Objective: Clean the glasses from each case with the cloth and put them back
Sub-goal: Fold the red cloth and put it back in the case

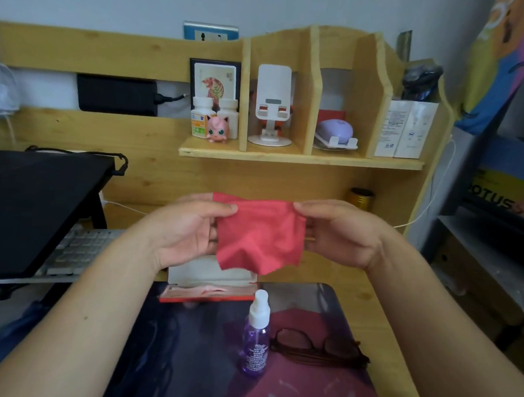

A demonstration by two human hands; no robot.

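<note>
A red cleaning cloth [260, 234] hangs spread out in the air above the desk. My left hand [189, 228] pinches its upper left corner and my right hand [341, 233] pinches its upper right corner. Below the cloth an open red glasses case [209, 289] with a pale lining lies on the dark desk mat [192, 352]. A pair of dark-framed glasses [319, 348] lies folded on the mat at the right, apart from both hands. A small purple spray bottle [256, 337] with a white cap stands just left of the glasses.
A black laptop stand [32, 207] with a keyboard [76, 249] under it fills the left. A wooden shelf [299, 157] behind holds bottles, a pink toy, a phone stand and boxes. A gold can [359, 197] stands at the back right. Boxes are stacked beyond the desk's right edge.
</note>
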